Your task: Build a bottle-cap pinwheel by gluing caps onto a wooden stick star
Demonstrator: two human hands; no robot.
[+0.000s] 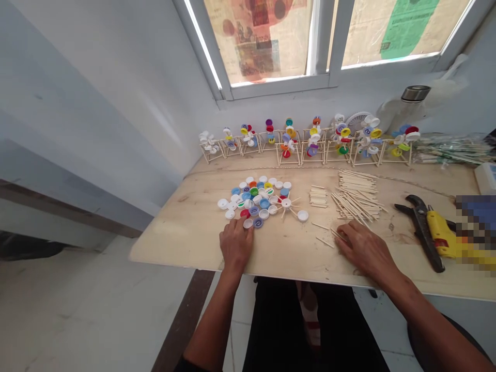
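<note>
On my feed, the left hand (236,244) rests at the edge of the bottle caps (253,199) on the plywood surface (186,232), and I can't tell if its grip is closed. The right hand (366,250) lies at loose wooden sticks (338,235), its grip equally unclear.

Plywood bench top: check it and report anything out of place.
A few loose wooden sticks lie scattered by the right hand, apart from the main stick pile. They look stray because they sit at odd angles, not gathered with the rest.
</note>
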